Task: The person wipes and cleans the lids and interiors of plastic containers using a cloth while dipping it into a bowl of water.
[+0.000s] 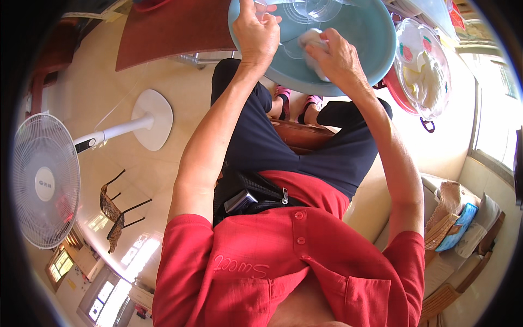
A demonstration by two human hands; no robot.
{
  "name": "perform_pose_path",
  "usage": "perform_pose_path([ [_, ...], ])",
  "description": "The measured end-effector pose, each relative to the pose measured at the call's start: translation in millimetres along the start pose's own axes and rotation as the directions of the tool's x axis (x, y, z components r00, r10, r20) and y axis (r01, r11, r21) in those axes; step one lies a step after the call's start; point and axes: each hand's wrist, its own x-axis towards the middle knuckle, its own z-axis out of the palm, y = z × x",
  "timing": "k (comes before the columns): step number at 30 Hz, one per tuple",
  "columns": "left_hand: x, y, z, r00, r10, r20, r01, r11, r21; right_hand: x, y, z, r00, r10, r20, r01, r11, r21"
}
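Observation:
A blue-green plastic basin point(367, 61) stands before my knees at the top of the view. My left hand point(257, 39) is over its left side, fingers closed around a small clear piece point(261, 6) that is mostly hidden by the hand. In my right hand point(341, 59) is a wadded white cloth point(312, 41), blurred and held low inside the basin. Clear round plastic ware point(318, 9) lies in the far part of the basin, cut off by the frame's top edge.
Right of the basin, a pink pot point(396, 92) bears a clear flower-patterned tray point(402, 36) with a pale cloth point(429, 81) in it. A brown tabletop point(175, 32) lies to the left. A white pedestal fan point(45, 184) and a woven chair point(112, 212) stand on the floor.

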Motion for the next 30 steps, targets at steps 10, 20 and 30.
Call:
perform_pose_path([
  [10, 5, -11, -6, 0.926, 0.373, 0.055, -0.373, 0.889, 0.264, 8, -16, 29, 0.899, -0.435, 0.049, 0.402, 0.864, 0.303],
  [20, 6, -5, 5, 0.996, -0.086, -0.026, 0.085, 0.996, -0.03, 5, 34, -9, 0.893, -0.296, 0.339, 0.362, 0.92, -0.153],
  [30, 56, 55, -15, 0.977, 0.081, 0.196, -0.175, 0.829, 0.532, 26, 57, -56, 0.973, -0.016, 0.23, 0.088, 0.947, -0.308],
])
